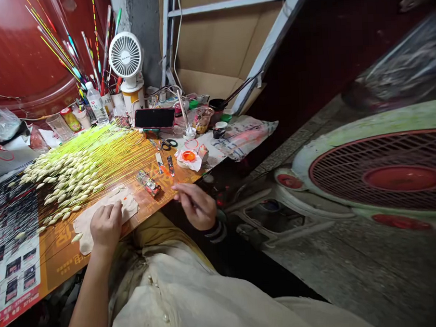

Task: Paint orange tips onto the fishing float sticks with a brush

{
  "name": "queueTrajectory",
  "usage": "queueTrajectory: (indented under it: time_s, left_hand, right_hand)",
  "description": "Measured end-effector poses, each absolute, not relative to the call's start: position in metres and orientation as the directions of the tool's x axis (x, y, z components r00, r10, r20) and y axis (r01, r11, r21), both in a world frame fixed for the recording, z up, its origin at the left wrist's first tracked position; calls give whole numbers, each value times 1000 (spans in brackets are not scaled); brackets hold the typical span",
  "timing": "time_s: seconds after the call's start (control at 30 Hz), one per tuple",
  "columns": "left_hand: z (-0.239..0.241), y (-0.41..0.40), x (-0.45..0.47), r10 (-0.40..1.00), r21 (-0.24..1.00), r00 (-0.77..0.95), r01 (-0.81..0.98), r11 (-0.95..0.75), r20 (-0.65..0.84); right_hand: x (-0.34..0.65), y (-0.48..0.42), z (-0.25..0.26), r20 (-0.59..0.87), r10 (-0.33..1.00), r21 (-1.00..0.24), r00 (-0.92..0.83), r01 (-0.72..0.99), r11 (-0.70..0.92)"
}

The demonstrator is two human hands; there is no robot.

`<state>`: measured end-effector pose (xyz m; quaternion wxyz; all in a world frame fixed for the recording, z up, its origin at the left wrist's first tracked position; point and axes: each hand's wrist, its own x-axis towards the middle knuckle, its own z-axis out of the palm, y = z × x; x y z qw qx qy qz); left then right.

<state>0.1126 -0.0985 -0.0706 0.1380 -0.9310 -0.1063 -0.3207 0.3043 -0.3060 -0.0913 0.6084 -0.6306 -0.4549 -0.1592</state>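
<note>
The person's left hand [105, 227] rests curled on a soft tan cloth [87, 232], not clamped on it. The right hand [195, 206] hangs just above the board, fingertips [175, 187] pinched together; I cannot tell if they hold anything. Thin fishing floats with pale bulbs and bright yellow-green tips [65, 182] lie on a long orange printed board [59, 259], beside the cloth, its writing too small to read

Just right of the beige cloth [128, 206], it is too small to tell whether the right hand [195, 206] pinches anything. The left hand [105, 226] covers part of that cloth; well right of it, the picture's edge cuts off a floor fan [384, 170].
</note>
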Motion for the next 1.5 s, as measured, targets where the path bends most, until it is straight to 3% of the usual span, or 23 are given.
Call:
queueTrajectory:
  time_s: [0.13, 0.3, 0.57, 0.77, 1.5]
  left_hand:
    - [-70, -98, 113, 120, -168, 767, 286, -944, 630]
    - [-68, -96, 115, 89, -208, 751, 292, -933, 654]
    - [-68, -92, 119, 46, -257, 739, 291, -922, 672]
    - [-68, -93, 119, 60, -224, 740, 278, -934, 670]
    - [-69, -92, 120, 63, -217, 739, 277, -936, 671]
  right_hand:
    - [350, -333, -83, 655, 306, -724, 691, 689, -6]
    - [390, -343, -65, 532, 255, -831, 807, 556, -27]
    - [426, -324, -59, 572, 318, -750, 756, 639, -169]
    - [438, -307, -70, 610, 367, -646, 702, 709, -282]
    - [427, -342, -58, 470, 351, -821, 810, 548, -164]
